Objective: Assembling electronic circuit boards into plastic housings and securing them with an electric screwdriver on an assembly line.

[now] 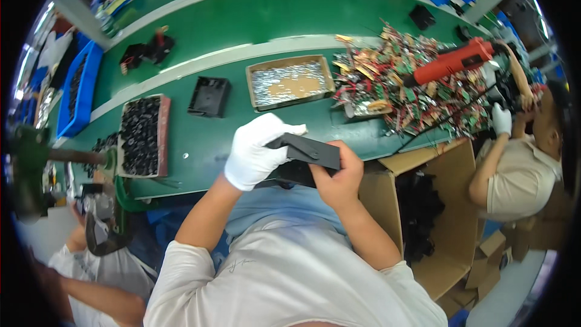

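Observation:
Between my two hands, in front of my body, is a black plastic housing (315, 152), tilted, with a round spot on its side. My left hand (255, 150), in a white glove, is closed on its left end; a fingertip sticks out past the glove. My bare right hand (340, 178) grips the right end, thumb and fingers on opposite faces. Just beyond them on the green bench lie a cardboard tray of small shiny metal parts (249, 88) and an open black plastic box (209, 97).
A box of small black parts (164, 136) stands left, near a green press (112, 166). At right are a heap of wired circuit boards (393, 85), a hanging red electric screwdriver (454, 62) and an open carton (445, 266). Co-workers sit on both sides.

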Available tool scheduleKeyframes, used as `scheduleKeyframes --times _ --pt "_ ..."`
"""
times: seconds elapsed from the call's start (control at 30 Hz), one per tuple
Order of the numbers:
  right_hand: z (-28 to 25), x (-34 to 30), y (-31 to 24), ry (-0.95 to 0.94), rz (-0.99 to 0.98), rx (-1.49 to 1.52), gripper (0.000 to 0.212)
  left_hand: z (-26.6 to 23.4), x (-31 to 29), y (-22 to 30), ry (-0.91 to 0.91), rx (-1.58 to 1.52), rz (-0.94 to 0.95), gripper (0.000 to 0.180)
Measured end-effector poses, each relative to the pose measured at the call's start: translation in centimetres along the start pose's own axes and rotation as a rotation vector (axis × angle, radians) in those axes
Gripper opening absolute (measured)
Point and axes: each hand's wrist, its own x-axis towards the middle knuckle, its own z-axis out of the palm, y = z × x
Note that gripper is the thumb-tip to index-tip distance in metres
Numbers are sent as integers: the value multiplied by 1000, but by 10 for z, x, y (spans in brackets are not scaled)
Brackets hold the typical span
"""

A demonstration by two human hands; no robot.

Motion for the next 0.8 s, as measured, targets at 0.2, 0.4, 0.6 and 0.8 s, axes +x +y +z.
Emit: scheduleKeyframes --times 0.2,0.4,0.6,0.8 --pt "-12 -10 11 -53 419 239 14 5 -12 50 -63 -191 -309 76" --pt "-32 -12 14 -329 583 408 24 6 -22 41 -230 45 -84 80" --pt "-95 31 12 -230 230 -300 33 7 -40 11 -87 -220 -185 75" --pt "-115 67 4 -349 -119 -607 26 15 -51 -6 14 -219 -309 70"
